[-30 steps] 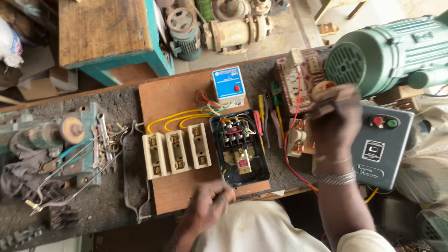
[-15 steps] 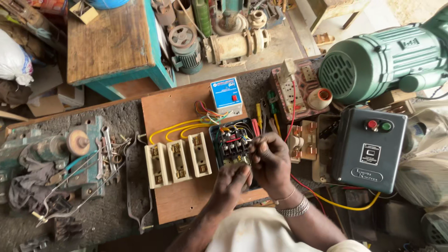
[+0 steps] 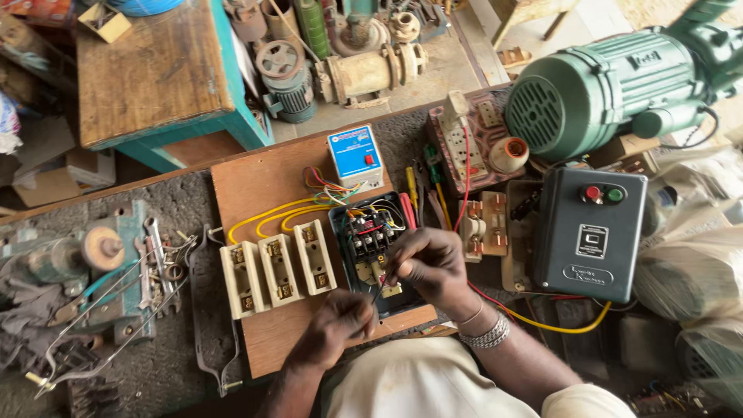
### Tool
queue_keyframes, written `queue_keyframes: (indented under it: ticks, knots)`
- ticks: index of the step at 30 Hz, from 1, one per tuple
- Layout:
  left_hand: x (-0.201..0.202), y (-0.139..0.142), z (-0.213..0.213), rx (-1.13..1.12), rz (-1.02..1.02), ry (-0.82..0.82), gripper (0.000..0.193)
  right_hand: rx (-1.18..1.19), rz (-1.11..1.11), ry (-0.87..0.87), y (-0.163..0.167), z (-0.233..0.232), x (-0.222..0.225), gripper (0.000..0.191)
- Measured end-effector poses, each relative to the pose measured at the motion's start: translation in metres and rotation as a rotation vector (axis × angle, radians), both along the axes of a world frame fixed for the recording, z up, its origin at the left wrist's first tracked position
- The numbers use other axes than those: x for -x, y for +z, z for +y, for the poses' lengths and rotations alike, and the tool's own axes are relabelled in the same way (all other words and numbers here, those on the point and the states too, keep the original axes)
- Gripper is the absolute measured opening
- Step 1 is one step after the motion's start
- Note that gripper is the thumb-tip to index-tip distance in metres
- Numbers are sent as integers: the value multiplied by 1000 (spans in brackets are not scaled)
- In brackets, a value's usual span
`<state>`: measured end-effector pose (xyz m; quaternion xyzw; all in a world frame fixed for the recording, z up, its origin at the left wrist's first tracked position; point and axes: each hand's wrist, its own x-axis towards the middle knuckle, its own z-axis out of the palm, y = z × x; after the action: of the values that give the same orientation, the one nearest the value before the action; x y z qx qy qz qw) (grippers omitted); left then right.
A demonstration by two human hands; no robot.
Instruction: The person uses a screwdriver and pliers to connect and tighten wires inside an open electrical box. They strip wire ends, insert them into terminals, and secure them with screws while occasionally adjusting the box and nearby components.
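Note:
A wooden board (image 3: 263,182) lies on the bench with three white fuse holders (image 3: 277,275), a black contactor box (image 3: 370,232) and a small blue and white relay box (image 3: 354,157), joined by yellow and coloured wires. My right hand (image 3: 426,267) pinches a thin dark wire (image 3: 378,291) over the lower part of the contactor box. My left hand (image 3: 337,325) is closed on the wire's lower end, just below the box at the board's front edge. A metal bracelet is on my right wrist.
A dark grey starter box (image 3: 588,236) with a red and a green button lies to the right, with a green motor (image 3: 611,85) behind it. A socket board (image 3: 472,135), screwdrivers (image 3: 422,190), a metal vice (image 3: 85,263) at left, and a teal wooden table (image 3: 155,70) with old pump parts beyond.
My right hand has come down from the socket board by the starter box to the contactor box. My left hand has moved up to meet it there.

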<state>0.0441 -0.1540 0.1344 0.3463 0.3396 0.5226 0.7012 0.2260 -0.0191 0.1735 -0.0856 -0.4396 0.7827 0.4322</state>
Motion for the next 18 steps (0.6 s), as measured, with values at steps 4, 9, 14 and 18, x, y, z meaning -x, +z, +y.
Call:
queue_keyframes:
  ticks: [4, 9, 14, 18]
  knots:
    - [1, 1, -18, -65, -57, -49, 43, 234, 92, 196, -14, -12, 2, 13]
    - [22, 44, -10, -584, 649, 19, 29, 290, -119, 374, -19, -15, 8, 11]
    - [0, 69, 3, -638, 1006, 287, 23, -464, -293, 185, 8, 0, 4, 10]
    - [-7, 58, 11, -35, 750, 249, 23, -394, -929, -191, 21, 42, -6, 16]
